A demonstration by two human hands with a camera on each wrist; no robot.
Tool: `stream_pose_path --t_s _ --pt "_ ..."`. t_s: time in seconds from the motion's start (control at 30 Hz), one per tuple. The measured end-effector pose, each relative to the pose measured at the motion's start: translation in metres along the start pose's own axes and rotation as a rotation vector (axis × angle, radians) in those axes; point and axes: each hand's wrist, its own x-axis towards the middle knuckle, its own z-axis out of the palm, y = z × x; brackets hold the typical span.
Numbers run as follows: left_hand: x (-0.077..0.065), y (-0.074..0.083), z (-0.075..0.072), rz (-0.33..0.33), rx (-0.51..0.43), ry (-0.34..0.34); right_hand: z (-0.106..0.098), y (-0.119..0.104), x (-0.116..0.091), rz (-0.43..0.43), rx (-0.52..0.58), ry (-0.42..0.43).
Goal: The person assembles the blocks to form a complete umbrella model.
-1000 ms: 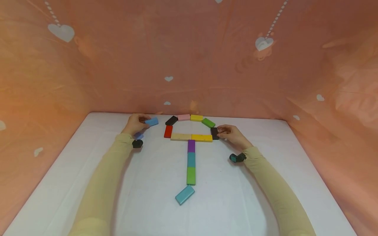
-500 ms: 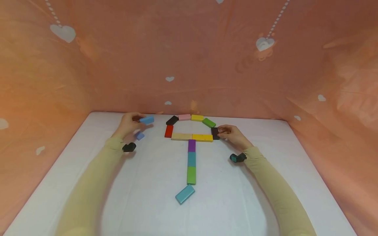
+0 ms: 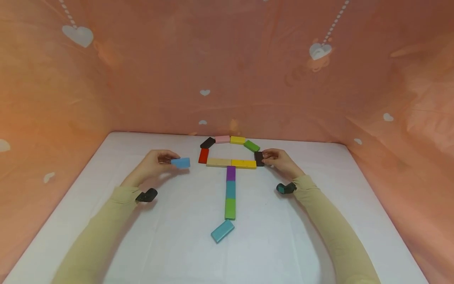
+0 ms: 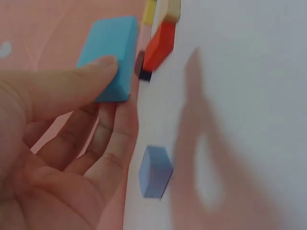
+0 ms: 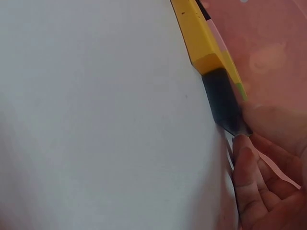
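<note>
My left hand point(image 3: 156, 165) pinches a light blue block point(image 3: 181, 163) between thumb and fingers, raised above the white table, left of the block figure. In the left wrist view a periwinkle block point(image 4: 156, 172) rests on the table beyond my fingers; the head view has it hidden behind that hand. My right hand point(image 3: 279, 161) holds a black block point(image 3: 258, 159) by its outer side, with the thumb point(image 5: 273, 127) against it. This block lies flat beside the right end of the yellow block point(image 3: 243, 163).
An arch of a red block point(image 3: 203, 156), another black, a pink, a yellow and a green block point(image 3: 252, 145) curves above the crossbar. Below it runs a stem of purple, teal and green blocks point(image 3: 230, 209). A tilted teal block point(image 3: 222, 231) lies at its foot. Pink cloth point(image 3: 227, 79) backs the table.
My left hand first drew left with the light blue block, then came nearer the front edge and back right. The periwinkle block is now covered in the head view. My right hand stays put.
</note>
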Motion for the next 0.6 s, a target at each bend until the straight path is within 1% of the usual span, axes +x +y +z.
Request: stream_pose_path --t_s 0.1,0.27,0.43,0.6 --pt "-0.007 0.002 0.007 0.015 -0.017 -0.047 0.001 0.000 0.000 0.000 0.009 -0.001" --pt "-0.016 0.003 0.018 0.010 -0.034 -0.157 0.001 0.000 0.000 0.010 0.009 0.003" --pt "-0.021 0.003 0.026 -0.016 -0.093 -0.284 0.001 0.001 0.001 0.004 0.019 0.001" --pt "-0.028 0.005 0.035 -0.042 -0.146 -0.394 -0.001 0.004 0.002 0.009 0.021 -0.005"
